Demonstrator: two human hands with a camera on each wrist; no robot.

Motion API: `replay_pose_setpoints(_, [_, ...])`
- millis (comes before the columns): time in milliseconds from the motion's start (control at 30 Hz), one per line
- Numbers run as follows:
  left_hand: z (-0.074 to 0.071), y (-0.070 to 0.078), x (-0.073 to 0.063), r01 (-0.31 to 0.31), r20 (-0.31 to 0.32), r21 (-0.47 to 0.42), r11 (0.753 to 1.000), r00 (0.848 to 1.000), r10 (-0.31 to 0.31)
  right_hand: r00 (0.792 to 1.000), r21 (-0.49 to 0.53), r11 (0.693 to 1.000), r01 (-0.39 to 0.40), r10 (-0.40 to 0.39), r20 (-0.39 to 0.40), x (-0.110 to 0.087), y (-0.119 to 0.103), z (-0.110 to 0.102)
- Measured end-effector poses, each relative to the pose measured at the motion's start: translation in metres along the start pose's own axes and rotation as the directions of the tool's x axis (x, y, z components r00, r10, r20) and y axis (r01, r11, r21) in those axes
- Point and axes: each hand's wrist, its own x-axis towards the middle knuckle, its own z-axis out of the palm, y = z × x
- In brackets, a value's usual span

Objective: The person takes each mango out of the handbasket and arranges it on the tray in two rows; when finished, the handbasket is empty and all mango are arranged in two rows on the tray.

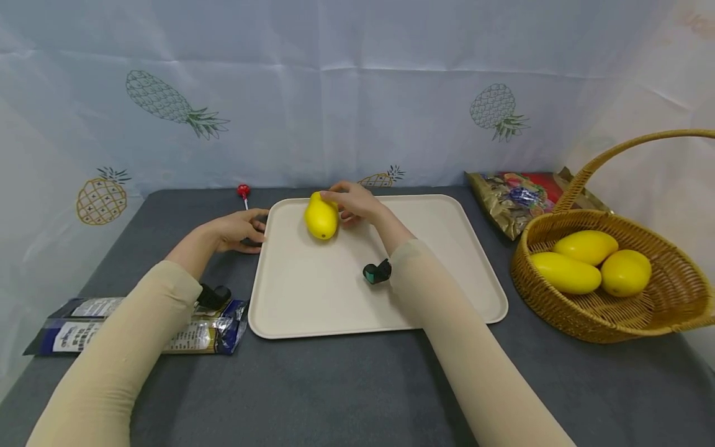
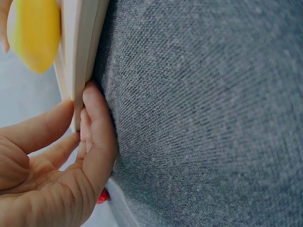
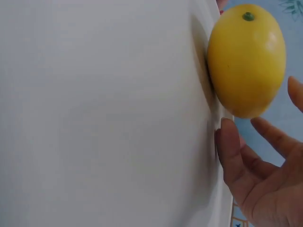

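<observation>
A smooth yellow mango (image 1: 321, 216) lies near the back left of the cream tray (image 1: 313, 292). My right hand (image 1: 357, 202) is just right of the mango. In the right wrist view, the fingertips (image 3: 229, 127) come up to the mango's (image 3: 246, 61) lower end, and the thumb stands apart from it. At the tray's left edge, my left hand (image 1: 237, 231) holds the rim. The left wrist view shows the thumb and forefinger on either side of the tray rim (image 2: 81, 52).
A wicker basket (image 1: 665, 316) with several yellow mangoes stands at the right. Behind it lies a gold and red bag (image 1: 516, 198). Shiny packets (image 1: 190, 338) lie under the left forearm, and a red lollipop (image 1: 243, 191) is beyond the left hand.
</observation>
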Motion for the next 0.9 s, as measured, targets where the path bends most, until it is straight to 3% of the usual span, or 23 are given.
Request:
replay_pose_setpoints(233, [0.001, 0.0, -0.001, 0.0, 0.003, 0.006, 1.0, 1.0, 0.0, 1.0, 0.026, 1.0, 0.016, -0.016, -0.009, -0.005, 0.002, -0.014])
replay_pose_setpoints(467, [0.0, -0.003, 0.001, -0.002, 0.008, 0.005, 1.0, 1.0, 0.002, 0.998, 0.121, 0.99, 0.07, -0.069, -0.006, -0.019, -0.004, -0.033])
replay_pose_setpoints(900, [-0.001, -0.004, 0.001, -0.01, 0.006, 0.009, 1.0, 1.0, 0.01, 0.966, 0.117, 0.96, 0.256, -0.249, -0.073, -0.062, -0.023, -0.082])
